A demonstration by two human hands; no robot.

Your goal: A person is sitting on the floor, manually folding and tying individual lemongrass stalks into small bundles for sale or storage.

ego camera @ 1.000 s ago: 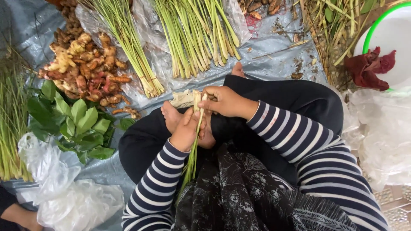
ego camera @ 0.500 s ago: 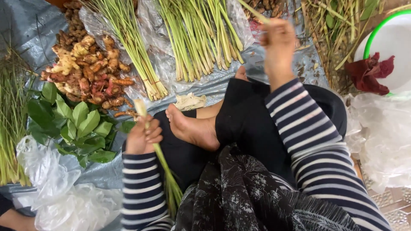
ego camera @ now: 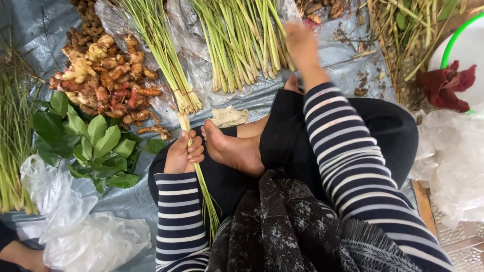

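Over my crossed legs, I am gripping a slim, fibrous lemongrass stalk [ego camera: 194,166] in my curled left hand [ego camera: 182,153], while my blurred right hand [ego camera: 301,44] is reaching onto the smooth pale-green lemongrass pile [ego camera: 242,40]; its grip is unclear.

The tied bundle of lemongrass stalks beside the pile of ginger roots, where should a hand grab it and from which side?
Probably at the pale thick base of the tied bundle of green lemongrass stalks, close to the band near its cut ends. There the stalks are firm and packed tight, while the leafy tops splay out. Come from above, fingers wrapping across the stalks, entering from the bare grey plastic sheet side, since the pile of knobbly orange-brown ginger roots crowds the other.
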